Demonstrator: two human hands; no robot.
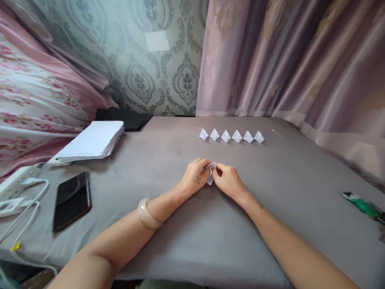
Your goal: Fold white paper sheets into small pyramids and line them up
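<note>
Near the middle of the grey-covered table (pixel 168 257), a small folded piece of white paper (pixel 211 176) is held between both hands. My left hand (pixel 195 176) pinches its left side, with the fingertips partly behind the paper. On the other side, my right hand (pixel 229 181) grips the paper between thumb and curled fingers. Part of the paper's shape is hidden by the fingers. Beyond the hands stands a row of several small folded white paper pieces (pixel 225 136), pointed at the top.
To the left are a stack of white paper (pixel 93 140), a black phone (pixel 72 200) and a power strip (pixel 18 182) with white cables (pixel 37 200). A thin white stick (pixel 277 133) lies at the back right. A green-handled object (pixel 362 205) sits at the right edge.
</note>
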